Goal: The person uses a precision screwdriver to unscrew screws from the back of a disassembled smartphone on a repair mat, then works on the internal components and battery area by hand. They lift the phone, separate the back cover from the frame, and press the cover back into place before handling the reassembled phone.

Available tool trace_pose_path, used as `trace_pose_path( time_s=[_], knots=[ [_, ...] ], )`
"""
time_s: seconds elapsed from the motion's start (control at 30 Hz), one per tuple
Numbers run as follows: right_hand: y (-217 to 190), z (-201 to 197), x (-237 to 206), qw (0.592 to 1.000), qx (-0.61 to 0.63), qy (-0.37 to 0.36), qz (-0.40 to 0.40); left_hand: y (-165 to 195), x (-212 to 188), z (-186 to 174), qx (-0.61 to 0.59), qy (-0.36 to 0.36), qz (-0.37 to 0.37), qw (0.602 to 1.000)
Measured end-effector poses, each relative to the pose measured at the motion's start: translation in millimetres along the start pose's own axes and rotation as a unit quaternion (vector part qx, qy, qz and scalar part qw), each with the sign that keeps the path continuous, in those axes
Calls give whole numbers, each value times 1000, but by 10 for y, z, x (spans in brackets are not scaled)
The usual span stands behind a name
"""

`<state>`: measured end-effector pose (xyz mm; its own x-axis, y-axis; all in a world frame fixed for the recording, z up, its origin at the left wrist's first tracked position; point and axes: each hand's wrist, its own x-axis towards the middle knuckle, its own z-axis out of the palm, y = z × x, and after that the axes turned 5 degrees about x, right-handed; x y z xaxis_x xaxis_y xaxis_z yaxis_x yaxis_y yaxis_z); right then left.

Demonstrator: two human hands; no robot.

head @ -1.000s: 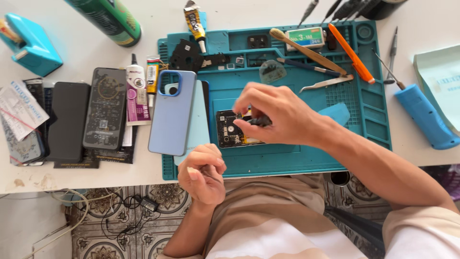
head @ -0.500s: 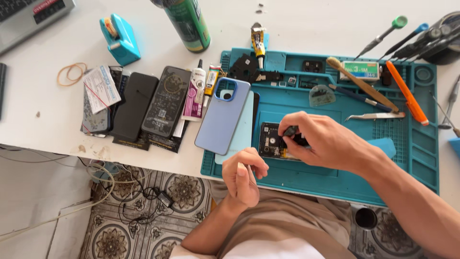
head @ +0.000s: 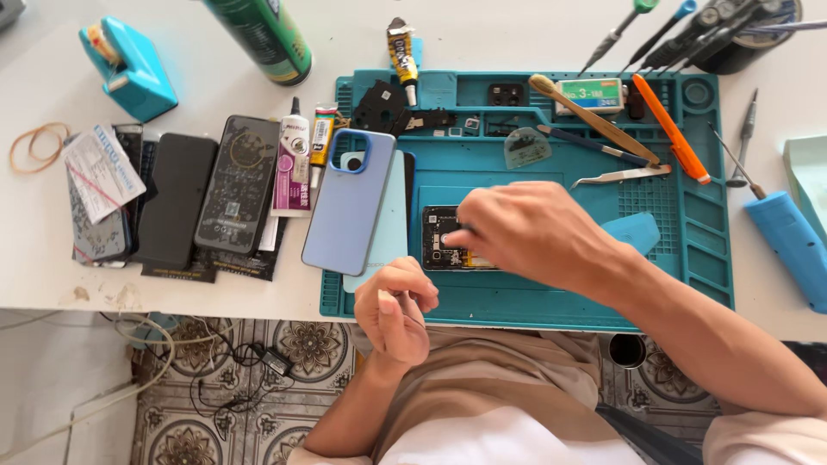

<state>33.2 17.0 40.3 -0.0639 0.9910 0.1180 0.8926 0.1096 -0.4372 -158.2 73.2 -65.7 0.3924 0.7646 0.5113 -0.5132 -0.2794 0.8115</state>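
An opened phone [head: 441, 244] with its dark insides and gold parts showing lies on the teal work mat [head: 551, 297]. My right hand [head: 530, 234] covers most of the phone. Its fingertips are bunched on the phone's upper left part, and anything pinched between them is hidden. My left hand [head: 394, 312] hovers at the mat's front edge with its fingers curled against the thumb. I cannot make out anything in it. A blue phone back cover [head: 347, 202] lies over a pale teal one [head: 383, 250], just left of the opened phone.
Several dark phones and screens [head: 207, 194] lie left of the mat beside glue tubes [head: 293, 168], a green can [head: 263, 34] and a teal tape dispenser [head: 129, 69]. Tweezers [head: 620, 176], a brush [head: 594, 120], an orange tool [head: 672, 129] and screwdrivers [head: 745, 146] are at the right.
My right hand stays on the opened phone, fingers shifting slightly. My left hand stays curled at the mat's front edge. The camera view has drifted.
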Motion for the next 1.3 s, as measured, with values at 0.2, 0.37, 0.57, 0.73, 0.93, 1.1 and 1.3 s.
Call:
trace_pose_path(
  time_s=[0.2,0.37,0.57,0.73,0.93,1.1,1.3],
  knots=[
    [-27,-53,-79,986,120,17,-119,21,-33,38,-14,7,-4,1000],
    [-114,18,-101,978,77,65,-185,-41,-46,52,-30,10,3,999],
    [-109,73,-154,981,35,59,-179,-69,-74,69,-21,16,13,1000],
    [97,52,-107,966,106,128,-197,-86,-75,81,-24,21,16,999],
    [433,-352,-88,975,103,77,179,-94,-82,18,-34,10,19,999],
    [634,-388,-37,983,7,12,182,-68,-75,-55,-35,3,9,999],
    [519,-269,5,995,-20,28,99,-48,-38,-109,-43,-2,7,999]
  ],
)
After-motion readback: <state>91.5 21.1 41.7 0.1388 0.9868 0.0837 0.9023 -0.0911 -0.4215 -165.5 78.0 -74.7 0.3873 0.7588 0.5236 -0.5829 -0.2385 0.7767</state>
